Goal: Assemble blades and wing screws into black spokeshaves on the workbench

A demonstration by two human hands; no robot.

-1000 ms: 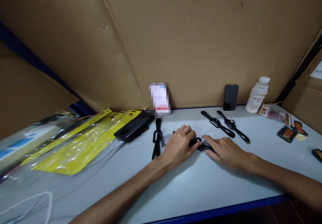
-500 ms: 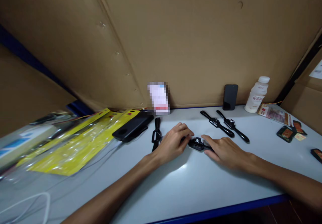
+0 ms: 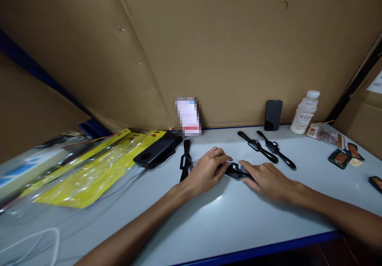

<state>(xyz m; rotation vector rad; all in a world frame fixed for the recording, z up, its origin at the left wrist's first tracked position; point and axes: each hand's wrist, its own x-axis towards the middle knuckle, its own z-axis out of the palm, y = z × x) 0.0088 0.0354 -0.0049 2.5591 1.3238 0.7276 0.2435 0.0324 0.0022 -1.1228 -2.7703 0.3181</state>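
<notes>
A black spokeshave [image 3: 234, 171] lies level in front of me, low over the table, with its middle body showing between my hands. My left hand [image 3: 210, 166] is closed around its left end, the thumb and fingertips reaching onto the body; that handle is mostly hidden. The right handle sits between the thumb and fingers of my right hand [image 3: 266, 180], which is closed on it. Just left of my left hand lies a similar black tool body [image 3: 185, 160], partly covered by my wrist. Two more spokeshaves, one on the left [image 3: 257, 146] and one on the right [image 3: 276, 149], lie side by side farther back.
Yellow-and-clear plastic packages [image 3: 98, 170] and a black case-like object [image 3: 158, 149] occupy the left. A lit phone [image 3: 189, 116], a dark phone [image 3: 273, 115] and a white bottle [image 3: 305, 112] stand along the cardboard wall [image 3: 227, 51]. Small packets [image 3: 339, 158] lie at right.
My left hand has shifted slightly right, its thumb and fingers now covering more of the spokeshave's left side. My right hand stays in place on the handle.
</notes>
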